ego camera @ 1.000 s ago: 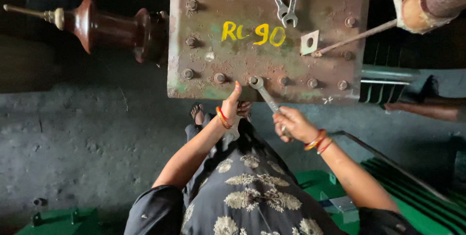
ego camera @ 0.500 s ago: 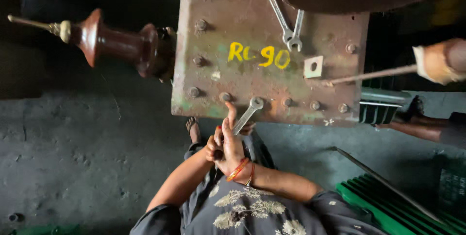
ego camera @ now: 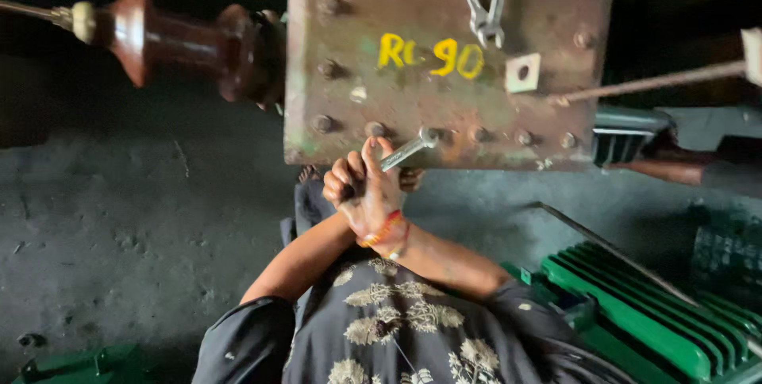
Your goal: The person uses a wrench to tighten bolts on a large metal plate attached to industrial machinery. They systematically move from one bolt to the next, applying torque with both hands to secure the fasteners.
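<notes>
steel spanner (ego camera: pixel 406 149) in both hands' grip

— Where are your hands?

— Both together below the metal plate (ego camera: pixel 444 59), near its lower edge. My right hand (ego camera: pixel 379 193) lies over my left hand (ego camera: pixel 343 182), and my fingers (ego camera: pixel 373 154) wrap the handle of a spanner (ego camera: pixel 406 148). Its head sits on a bolt (ego camera: pixel 430 136) in the bottom row of the plate.

— What else is on the plate?

— Two more spanners (ego camera: pixel 484 3) lie near its top edge, and a square washer (ego camera: pixel 522 72) just below and right of them.

— And around it?

— An insulator (ego camera: pixel 182 39) sticks out from the left side, a rod (ego camera: pixel 659 81) runs off to the right. The finned casing (ego camera: pixel 651 305) is at lower right, on the floor (ego camera: pixel 119 217).
</notes>
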